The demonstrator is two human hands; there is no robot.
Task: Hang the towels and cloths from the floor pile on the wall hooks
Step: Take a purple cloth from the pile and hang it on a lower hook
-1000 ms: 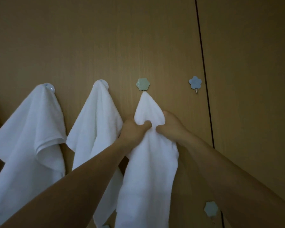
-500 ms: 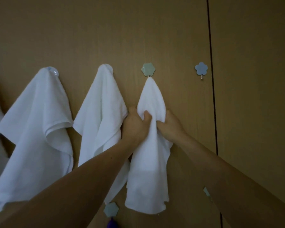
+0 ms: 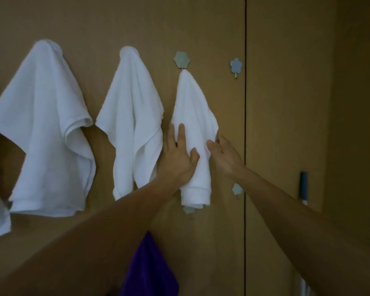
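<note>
Small white towel (image 3: 192, 129) hangs by its top from the green flower hook (image 3: 181, 59) on the wood wall (image 3: 286, 103). Left hand (image 3: 177, 154) lies flat on the towel's left side, fingers straight, thumb on the cloth, not gripping. Right hand (image 3: 222, 152) is also released, fingers extended, touching the towel's right edge. Middle white towel (image 3: 132, 116) and left white towel (image 3: 45, 124) hang alongside. Blue flower hook (image 3: 235, 65) sits just right. Purple cloth (image 3: 150, 270) hangs lower.
</note>
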